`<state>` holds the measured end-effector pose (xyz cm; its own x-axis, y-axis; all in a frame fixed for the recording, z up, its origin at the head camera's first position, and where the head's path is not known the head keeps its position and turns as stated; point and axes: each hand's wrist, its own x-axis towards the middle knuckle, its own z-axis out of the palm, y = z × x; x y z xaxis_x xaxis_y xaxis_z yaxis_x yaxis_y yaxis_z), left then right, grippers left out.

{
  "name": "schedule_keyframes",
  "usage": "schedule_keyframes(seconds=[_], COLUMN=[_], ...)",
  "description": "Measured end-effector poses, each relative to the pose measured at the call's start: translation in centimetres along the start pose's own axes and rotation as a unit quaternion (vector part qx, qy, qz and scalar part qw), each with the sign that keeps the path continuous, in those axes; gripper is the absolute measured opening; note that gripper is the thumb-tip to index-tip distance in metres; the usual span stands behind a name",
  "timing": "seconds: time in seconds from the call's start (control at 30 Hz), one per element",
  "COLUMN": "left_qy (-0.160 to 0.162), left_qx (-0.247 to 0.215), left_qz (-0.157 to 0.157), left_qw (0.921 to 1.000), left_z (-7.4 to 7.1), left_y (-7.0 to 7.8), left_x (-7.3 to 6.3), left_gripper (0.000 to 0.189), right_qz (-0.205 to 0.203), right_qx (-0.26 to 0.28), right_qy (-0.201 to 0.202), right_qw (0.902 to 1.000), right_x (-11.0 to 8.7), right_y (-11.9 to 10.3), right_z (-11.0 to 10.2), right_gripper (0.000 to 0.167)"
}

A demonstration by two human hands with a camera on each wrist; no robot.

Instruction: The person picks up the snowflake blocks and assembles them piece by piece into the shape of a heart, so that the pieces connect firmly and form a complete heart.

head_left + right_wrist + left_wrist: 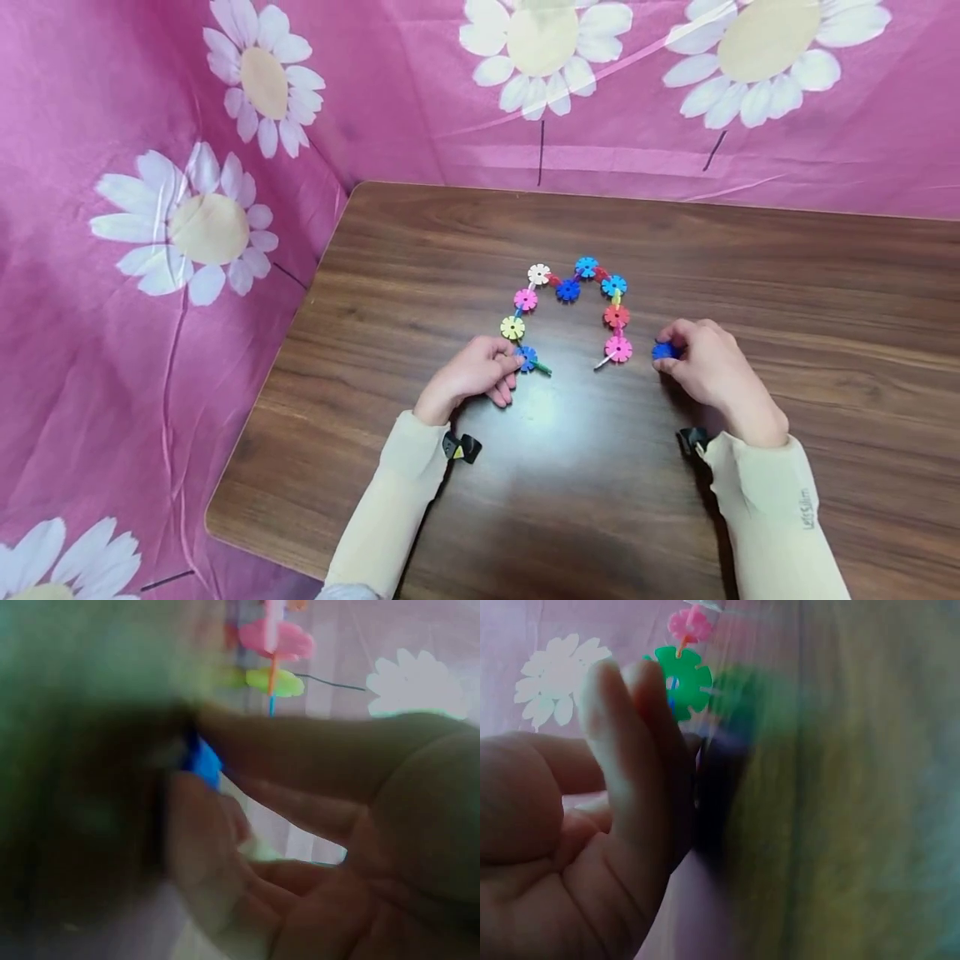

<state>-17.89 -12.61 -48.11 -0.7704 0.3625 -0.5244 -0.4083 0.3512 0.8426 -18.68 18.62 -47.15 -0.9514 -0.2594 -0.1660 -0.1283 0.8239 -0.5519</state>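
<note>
An arch-shaped chain of flower-like notched plastic discs lies on the wooden table, its top toward the back. My left hand (480, 368) pinches the blue notched disc (527, 359) at the chain's left end, where a short green piece (542, 367) sticks out to the right. Between thumb and fingers, my right hand (708, 362) holds a separate dark blue notched disc (663, 352), just right of the chain. Only a bit of this blue disc (205, 763) shows in the right wrist view. The pink disc (618, 349) ends the chain's right side, with a pale short piece (603, 362) pointing down-left.
The brown wood-grain table (420, 242) has its left edge beyond my left arm. A pink curtain with large white daisies (420, 92) hangs behind and to the left. Small black devices (462, 447) are strapped at both wrists.
</note>
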Motion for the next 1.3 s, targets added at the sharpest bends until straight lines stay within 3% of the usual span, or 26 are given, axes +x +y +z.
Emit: schedule_keyframes(seconds=[0.13, 0.3, 0.4, 0.47, 0.57, 0.63, 0.7, 0.77, 0.83, 0.87, 0.97, 1.03, 1.13, 1.3], left_qy=[0.046, 0.102, 0.113, 0.110, 0.086, 0.065, 0.047, 0.040, 0.047, 0.052, 0.067, 0.063, 0.048, 0.031], left_qx=[0.030, 0.016, 0.004, 0.007, 0.009, 0.003, -0.023, -0.064, -0.107, -0.131, -0.191, -0.223, -0.263, -0.283], left_qz=[0.001, 0.011, 0.036, 0.066, 0.121, 0.145, 0.153, 0.140, 0.122, 0.111, 0.082, 0.062, 0.036, 0.020], left_qw=[0.9985, 0.9946, 0.9930, 0.9917, 0.9889, 0.9874, 0.9869, 0.9873, 0.9856, 0.9838, 0.9757, 0.9708, 0.9629, 0.9583], left_z=[-0.3, -1.1, -1.1, -0.6, 1.0, 2.5, 4.2, 5.7, 6.9, 7.3, 8.0, 8.2, 8.4, 9.2], left_y=[0.2, 0.1, 0.0, 0.2, 1.0, 1.6, 2.0, 2.1, 1.9, 1.7, 0.9, 0.3, -0.4, -1.2], left_x=[-0.3, -1.2, -1.8, -2.3, -2.6, -2.6, -2.4, -2.0, -1.7, -1.5, -1.2, -1.1, -0.9, -0.3], left_gripper=[0.022, 0.023, 0.025, 0.024, 0.025, 0.029, 0.033, 0.030, 0.024, 0.021, 0.017, 0.019, 0.026, 0.027], right_qz=[0.009, 0.015, 0.015, 0.004, -0.027, -0.049, -0.067, -0.079, -0.091, -0.100, -0.135, -0.144, -0.141, -0.137], right_qx=[0.014, 0.040, 0.100, 0.172, 0.281, 0.324, 0.351, 0.355, 0.338, 0.315, 0.188, 0.094, 0.000, -0.019], right_qy=[-0.028, -0.029, -0.021, -0.021, -0.036, -0.057, -0.081, -0.099, -0.106, -0.097, -0.028, 0.018, 0.022, 0.002], right_qw=[0.9995, 0.9987, 0.9947, 0.9849, 0.9587, 0.9431, 0.9305, 0.9264, 0.9309, 0.9388, 0.9726, 0.9849, 0.9897, 0.9903], right_x=[-0.1, -0.8, -1.2, -1.4, -1.5, -1.5, -1.3, -1.2, -1.1, -1.1, -1.2, -1.2, -1.0, -0.6], right_y=[0.2, 0.8, 0.5, -0.2, -2.0, -3.5, -4.8, -5.6, -5.9, -5.9, -5.1, -4.5, -3.9, -3.6], right_z=[-0.2, -0.9, -1.3, -1.4, -1.2, -0.6, 0.2, 1.0, 1.5, 1.7, 1.6, 1.5, 1.4, 1.9], right_gripper=[0.026, 0.018, 0.014, 0.014, 0.014, 0.016, 0.016, 0.016, 0.015, 0.015, 0.019, 0.023, 0.025, 0.018])
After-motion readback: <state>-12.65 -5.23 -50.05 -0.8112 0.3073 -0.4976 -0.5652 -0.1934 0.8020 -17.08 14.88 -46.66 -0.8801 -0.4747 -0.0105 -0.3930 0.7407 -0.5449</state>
